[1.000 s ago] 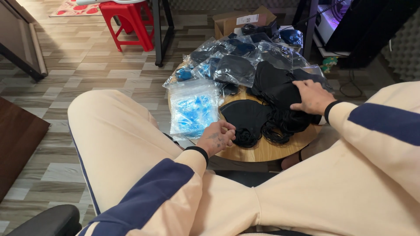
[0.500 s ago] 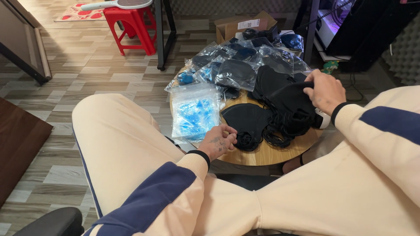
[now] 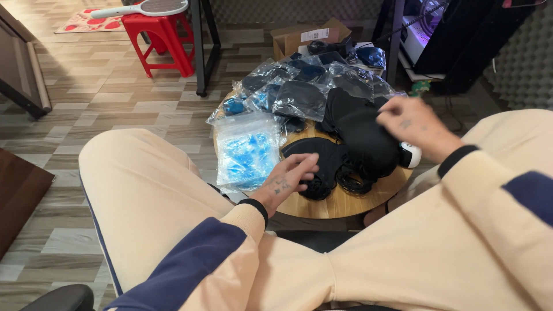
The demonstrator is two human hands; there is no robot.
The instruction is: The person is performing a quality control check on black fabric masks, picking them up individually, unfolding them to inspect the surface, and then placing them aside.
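Hovering open-fingered, the left hand just touches a black eye mask lying on the round wooden table. Right hand, blurred, fingers loosely spread, holds nothing above the black mask pile, bagged blue pieces alongside.

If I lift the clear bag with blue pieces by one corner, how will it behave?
The clear bag would likely flop and sag, since its thin film already wrinkles. Its glossy surface probably slips in the fingers. It overhangs the round table edge, so a push may slide it off.
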